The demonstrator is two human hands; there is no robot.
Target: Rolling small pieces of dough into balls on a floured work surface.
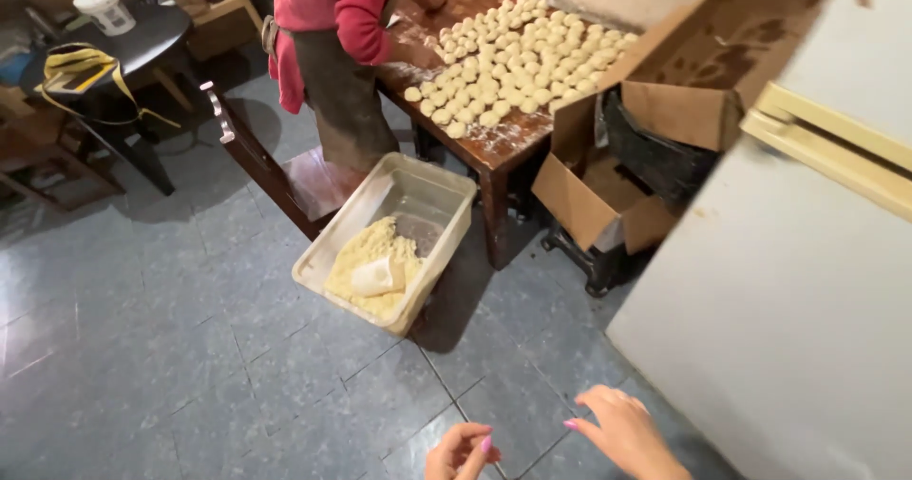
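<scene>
Grey-blue floor tiles (171, 347) with thin dark joints fill the lower left of the view, worn and dusty. At six o'clock, nearest the camera, the left hand (463, 452) shows only in part at the bottom edge, its fingers curled loosely inward with a pink nail visible, holding nothing. Just beside it toward five o'clock, the right hand (622, 430) is spread flat with fingers apart and slightly bent, empty, hovering over the tiles near the foot of a white refrigerator (788, 299) that takes up the right side.

Near the centre, a clear rectangular plastic tub (432, 195) rests tilted on a low wooden chair (285, 181); it holds pale yellow crumbly meal (366, 257) with a white scoop (377, 276) lying in it. The tub is the thing closest ahead of both hands, yet well apart from them.

At two o'clock, an open brown cardboard box (608, 204) with stained flaps sits on the floor, a black bag (655, 157) inside it.

Farther off at twelve o'clock, a dark wooden table (494, 147) dusted with flour carries many small round dough balls (513, 62) in rows. Another person in a red top (332, 5) and brown apron stands at it.

At ten o'clock, a round dark table (142, 43) bears a white tub (104, 9) and yellow straps (81, 67).
</scene>
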